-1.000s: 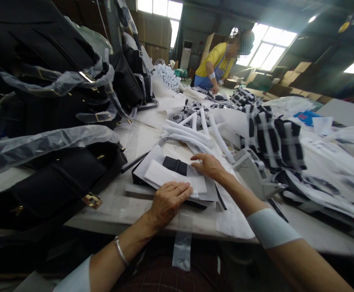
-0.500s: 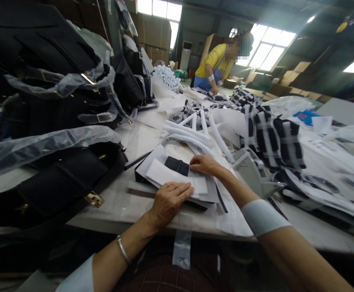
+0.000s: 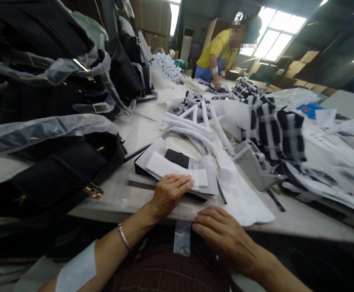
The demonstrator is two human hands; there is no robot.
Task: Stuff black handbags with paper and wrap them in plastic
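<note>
My left hand point(image 3: 173, 192) lies with its fingers stretched over a folded white pad point(image 3: 161, 165). That pad rests on a black bag piece point(image 3: 139, 167) with white sheet wrapping, at the table's front. A small black strap tab point(image 3: 177, 158) shows behind the pad. At the table edge, my right hand point(image 3: 224, 231) has its fingers bent together, fingertips at the right side of a hanging strip of clear tape point(image 3: 182, 239). The thumb of that hand is hidden, and the pinch itself does not show.
Black handbags point(image 3: 61, 174) with plastic-wrapped straps crowd the left. Behind the bag piece lie white foam tubes point(image 3: 189, 129). A grey tape dispenser point(image 3: 252, 164) stands to the right, near black-and-white bundles point(image 3: 268, 129). A person in a yellow shirt point(image 3: 215, 46) bends over the table's far end.
My right hand has left the strap tab and come back toward me, down to the tape at the table edge. My left hand stays on the pad.
</note>
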